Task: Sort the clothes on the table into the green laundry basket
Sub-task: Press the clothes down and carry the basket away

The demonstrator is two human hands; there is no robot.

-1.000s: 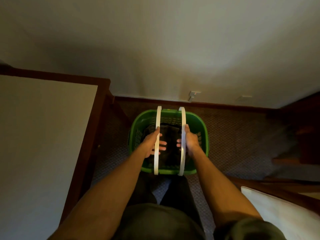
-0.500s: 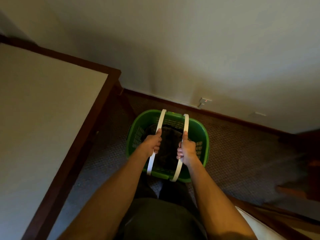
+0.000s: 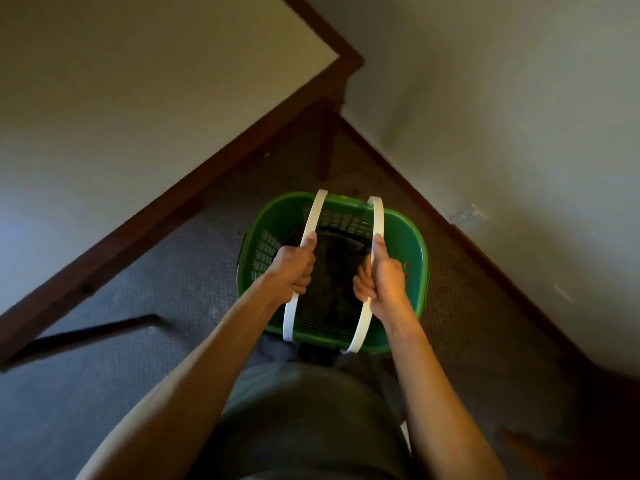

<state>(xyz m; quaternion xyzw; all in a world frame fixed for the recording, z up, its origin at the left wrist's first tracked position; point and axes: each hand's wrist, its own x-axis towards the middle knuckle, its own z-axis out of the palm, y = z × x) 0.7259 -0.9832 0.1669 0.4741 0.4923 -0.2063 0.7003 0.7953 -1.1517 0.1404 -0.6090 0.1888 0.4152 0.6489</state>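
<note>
The green laundry basket (image 3: 412,244) is in front of me above the carpet, with dark clothes (image 3: 334,271) lying inside it. Two white handles arch over it. My left hand (image 3: 294,268) is closed around the left white handle (image 3: 311,220). My right hand (image 3: 382,275) is closed around the right white handle (image 3: 379,216). Both thumbs rest along the handles. The table (image 3: 138,98) with its pale top and dark wooden edge stretches across the upper left, and no clothes show on the part in view.
A table leg (image 3: 325,143) stands just beyond the basket. The wall (image 3: 502,98) and its dark baseboard (image 3: 467,244) run diagonally on the right, with a small wall fitting (image 3: 469,213) near the floor. Carpet (image 3: 156,306) lies to the left of the basket.
Both hands went from touching the handles with fingers apart to closed grips on them. The view has swung, so the table now fills the upper left and the basket looks nearer.
</note>
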